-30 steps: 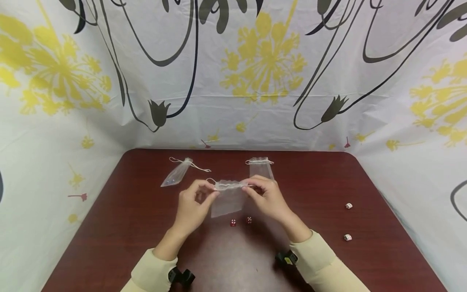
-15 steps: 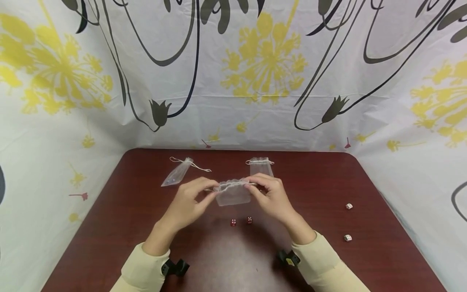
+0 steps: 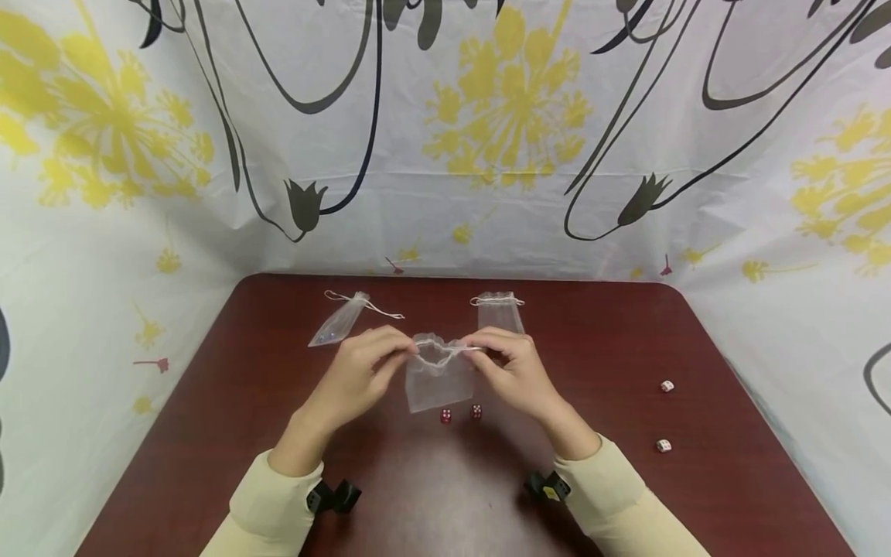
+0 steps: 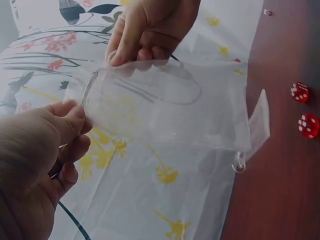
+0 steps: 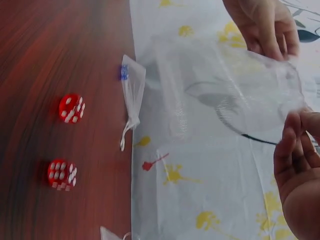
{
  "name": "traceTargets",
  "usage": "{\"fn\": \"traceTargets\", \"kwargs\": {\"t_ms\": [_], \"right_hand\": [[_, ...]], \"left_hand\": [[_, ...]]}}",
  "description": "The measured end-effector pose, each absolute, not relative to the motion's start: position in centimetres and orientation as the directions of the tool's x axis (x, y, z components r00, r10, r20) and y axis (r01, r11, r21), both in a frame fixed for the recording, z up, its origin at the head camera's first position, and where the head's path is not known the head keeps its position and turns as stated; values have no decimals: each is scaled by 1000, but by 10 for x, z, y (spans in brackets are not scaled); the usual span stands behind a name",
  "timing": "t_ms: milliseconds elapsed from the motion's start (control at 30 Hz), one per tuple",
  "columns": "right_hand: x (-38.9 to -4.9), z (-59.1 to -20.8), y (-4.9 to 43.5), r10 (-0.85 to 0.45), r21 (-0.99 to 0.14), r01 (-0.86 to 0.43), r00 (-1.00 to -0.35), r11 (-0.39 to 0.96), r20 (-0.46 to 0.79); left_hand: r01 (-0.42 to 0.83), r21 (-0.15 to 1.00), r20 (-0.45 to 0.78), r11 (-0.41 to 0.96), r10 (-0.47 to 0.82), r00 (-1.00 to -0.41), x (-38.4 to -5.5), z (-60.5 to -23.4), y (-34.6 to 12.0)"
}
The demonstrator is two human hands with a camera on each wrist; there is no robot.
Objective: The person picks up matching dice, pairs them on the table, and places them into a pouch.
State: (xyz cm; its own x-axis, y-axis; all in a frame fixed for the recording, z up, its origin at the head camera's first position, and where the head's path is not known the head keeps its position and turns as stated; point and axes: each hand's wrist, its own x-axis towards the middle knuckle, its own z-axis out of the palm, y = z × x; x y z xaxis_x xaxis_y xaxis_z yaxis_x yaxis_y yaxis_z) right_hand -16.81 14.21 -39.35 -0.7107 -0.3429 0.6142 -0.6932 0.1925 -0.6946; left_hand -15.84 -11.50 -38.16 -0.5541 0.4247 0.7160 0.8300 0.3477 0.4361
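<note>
A sheer white drawstring bag [image 3: 440,388] is held up by its gathered rim above the table. My left hand [image 3: 358,373] pinches the left side of the rim between thumb and fingers. On the other side my right hand [image 3: 513,370] pinches the rim the same way. The bag's mouth gapes between the two hands, and nothing shows inside the bag in the left wrist view. Two clear red dice, a left one [image 3: 446,416] and a right one [image 3: 476,411], lie on the table just below the bag.
At the back left lies a second sheer bag [image 3: 341,321] with blue dice inside, its cord drawn. A third bag [image 3: 500,312] lies behind my right hand, partly hidden. Two white dice [image 3: 667,386] [image 5: 71,108] sit far apart from the bags on the dark red table [image 3: 230,433].
The bag's bottom tilted up, then dropped back down. Its mouth has been spread from a nearly flat line into a visible opening. The dice and the other bags stay in place.
</note>
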Motion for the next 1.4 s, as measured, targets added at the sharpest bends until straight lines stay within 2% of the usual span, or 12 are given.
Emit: {"fn": "traceTargets", "kwargs": {"t_ms": [233,400,633,933,1200,1400], "right_hand": [[-168,-396,125,-305,-614,-753,-657,236,689],[-167,-400,118,-275,-596,-754,-656,277,703],[-169,-400,116,-307,-577,-759,-651,303,695],[-155,-387,117,-287,-606,-724,-688,328,667],[-174,-436,132,-298,-692,-632,-775,348,558],[-176,-466,137,-402,-676,-578,-812,457,423]], "left_hand": [[837,393,728,381,427,-537,-159,-377,-113],[830,376,742,412,402,-536,-160,-383,-114],[813,358,725,460,412,-552,-162,-391,-115],[812,334,757,479,378,-534,-164,-393,-128],[790,318,744,524,379,-551,-167,-392,-142],[758,333,717,561,371,-590,-168,-393,-152]]}}
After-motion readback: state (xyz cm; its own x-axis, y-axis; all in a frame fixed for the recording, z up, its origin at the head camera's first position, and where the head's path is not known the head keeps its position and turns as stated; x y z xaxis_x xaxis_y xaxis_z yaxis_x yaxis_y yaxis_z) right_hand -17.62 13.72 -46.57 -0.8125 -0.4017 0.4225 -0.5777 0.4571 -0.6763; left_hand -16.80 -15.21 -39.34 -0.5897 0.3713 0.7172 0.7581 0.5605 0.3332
